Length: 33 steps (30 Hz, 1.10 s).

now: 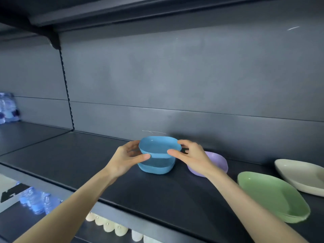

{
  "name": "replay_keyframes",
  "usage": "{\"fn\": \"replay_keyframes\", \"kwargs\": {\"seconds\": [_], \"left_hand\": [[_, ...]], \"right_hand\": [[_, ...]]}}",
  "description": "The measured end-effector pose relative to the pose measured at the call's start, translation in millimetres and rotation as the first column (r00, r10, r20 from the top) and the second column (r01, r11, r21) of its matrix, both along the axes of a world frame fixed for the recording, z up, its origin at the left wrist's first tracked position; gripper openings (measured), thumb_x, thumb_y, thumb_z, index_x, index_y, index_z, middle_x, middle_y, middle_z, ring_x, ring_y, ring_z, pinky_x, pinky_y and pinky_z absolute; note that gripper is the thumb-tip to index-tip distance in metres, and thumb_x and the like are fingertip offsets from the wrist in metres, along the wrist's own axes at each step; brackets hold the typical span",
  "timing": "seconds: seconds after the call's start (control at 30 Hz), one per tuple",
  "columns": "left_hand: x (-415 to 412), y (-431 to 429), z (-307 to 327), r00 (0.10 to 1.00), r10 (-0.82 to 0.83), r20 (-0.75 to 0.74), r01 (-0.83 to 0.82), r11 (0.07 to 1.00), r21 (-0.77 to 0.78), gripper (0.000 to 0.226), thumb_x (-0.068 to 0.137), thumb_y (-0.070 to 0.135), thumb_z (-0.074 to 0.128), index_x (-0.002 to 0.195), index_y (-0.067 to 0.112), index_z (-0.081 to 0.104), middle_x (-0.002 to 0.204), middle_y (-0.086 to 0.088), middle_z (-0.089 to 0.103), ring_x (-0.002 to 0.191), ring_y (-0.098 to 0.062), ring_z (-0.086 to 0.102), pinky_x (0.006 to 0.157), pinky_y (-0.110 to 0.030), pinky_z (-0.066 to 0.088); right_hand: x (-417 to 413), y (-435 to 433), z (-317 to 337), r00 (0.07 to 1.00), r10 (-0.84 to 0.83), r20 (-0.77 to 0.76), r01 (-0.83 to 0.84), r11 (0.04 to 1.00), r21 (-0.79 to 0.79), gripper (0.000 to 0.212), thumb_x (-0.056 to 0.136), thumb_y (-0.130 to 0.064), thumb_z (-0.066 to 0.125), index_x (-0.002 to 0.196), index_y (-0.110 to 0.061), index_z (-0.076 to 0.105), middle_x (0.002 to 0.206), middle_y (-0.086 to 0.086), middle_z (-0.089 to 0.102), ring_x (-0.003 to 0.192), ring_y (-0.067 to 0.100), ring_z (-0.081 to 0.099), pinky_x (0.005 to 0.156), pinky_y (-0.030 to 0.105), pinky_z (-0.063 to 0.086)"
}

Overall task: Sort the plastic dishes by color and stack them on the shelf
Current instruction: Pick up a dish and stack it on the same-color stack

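no legible text, labels or numbers

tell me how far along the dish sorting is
Done: one blue dish sits on the shelf, starting the blue stack. In hand: the left hand and right hand hold a second blue dish over it. Left: seating it; the purple dish, green dish and cream dish lie separately alongside.

Water bottle pack (7, 107) far left, loose bottles (35, 202) below
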State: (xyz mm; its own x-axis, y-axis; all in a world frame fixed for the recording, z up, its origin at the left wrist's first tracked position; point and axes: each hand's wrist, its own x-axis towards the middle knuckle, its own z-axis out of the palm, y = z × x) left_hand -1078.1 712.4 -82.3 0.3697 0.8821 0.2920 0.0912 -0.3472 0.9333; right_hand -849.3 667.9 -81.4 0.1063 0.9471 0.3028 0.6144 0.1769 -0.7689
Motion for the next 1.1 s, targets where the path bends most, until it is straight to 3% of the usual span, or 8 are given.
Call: {"fn": "replay_keyframes", "kwargs": {"seconds": [0.17,0.3,0.5,0.8,0.97,1.1], "left_hand": [[-1.7,39.1,-15.6,0.999,-0.022,-0.048,0.022,1.000,-0.003,0.046,0.076,0.011,0.077,0.114,0.028,0.058,0.104,0.023,0.068,0.100,0.013,0.060,0.076,-0.003,0.046],[-4.6,58.5,-30.1,0.993,-0.049,-0.107,0.053,0.998,0.035,0.047,0.076,0.011,0.076,0.119,0.020,0.059,0.113,0.016,0.065,0.104,0.012,0.058,0.080,-0.002,0.044],[-9.0,78.8,-43.0,0.988,-0.114,-0.100,0.115,0.993,0.008,0.044,0.073,0.011,0.078,0.112,0.016,0.058,0.111,0.010,0.067,0.107,0.004,0.060,0.082,-0.008,0.048],[-17.7,96.8,-52.6,0.947,-0.304,-0.104,0.305,0.952,-0.007,0.043,0.074,-0.002,0.074,0.106,0.013,0.051,0.107,0.005,0.066,0.095,0.004,0.065,0.076,-0.011,0.050],[-19.1,106.7,-55.5,0.926,-0.355,-0.128,0.359,0.933,0.008,0.046,0.075,0.002,0.075,0.112,0.018,0.053,0.110,0.009,0.065,0.099,0.003,0.065,0.081,-0.011,0.050],[-20.3,113.8,-54.9,0.896,-0.376,-0.238,0.395,0.918,0.036,0.052,0.078,0.016,0.074,0.123,0.025,0.051,0.116,0.012,0.064,0.105,0.001,0.063,0.092,-0.016,0.048]], "right_hand": [[-3.8,22.0,-12.5,0.982,-0.072,0.176,0.073,0.997,0.003,0.072,0.080,-0.055,0.065,0.136,-0.011,0.049,0.140,-0.001,0.050,0.131,0.016,0.042,0.101,0.023,0.032],[-5.3,27.9,-20.1,0.955,-0.105,0.279,0.110,0.994,-0.004,0.077,0.078,-0.060,0.062,0.136,-0.010,0.050,0.140,0.002,0.051,0.130,0.019,0.043,0.105,0.030,0.035],[-12.2,29.5,-21.2,0.935,-0.121,0.333,0.135,0.991,-0.018,0.074,0.079,-0.059,0.062,0.134,-0.011,0.052,0.138,0.001,0.053,0.128,0.018,0.046,0.103,0.027,0.035],[-28.2,23.3,-25.6,0.884,-0.172,0.434,0.239,0.965,-0.103,0.075,0.076,-0.062,0.062,0.132,-0.012,0.054,0.134,0.001,0.056,0.124,0.017,0.049,0.104,0.029,0.037],[-34.7,23.4,-25.9,0.800,-0.223,0.557,0.320,0.944,-0.081,0.092,0.066,-0.087,0.034,0.103,-0.007,0.063,0.102,0.005,0.065,0.095,0.026,0.055,0.090,0.042,0.043],[-34.8,25.4,-29.3,0.732,-0.280,0.621,0.376,0.926,-0.026,0.076,0.070,-0.085,0.032,0.077,-0.011,0.049,0.075,0.000,0.051,0.073,0.023,0.045,0.075,0.040,0.042]]}}
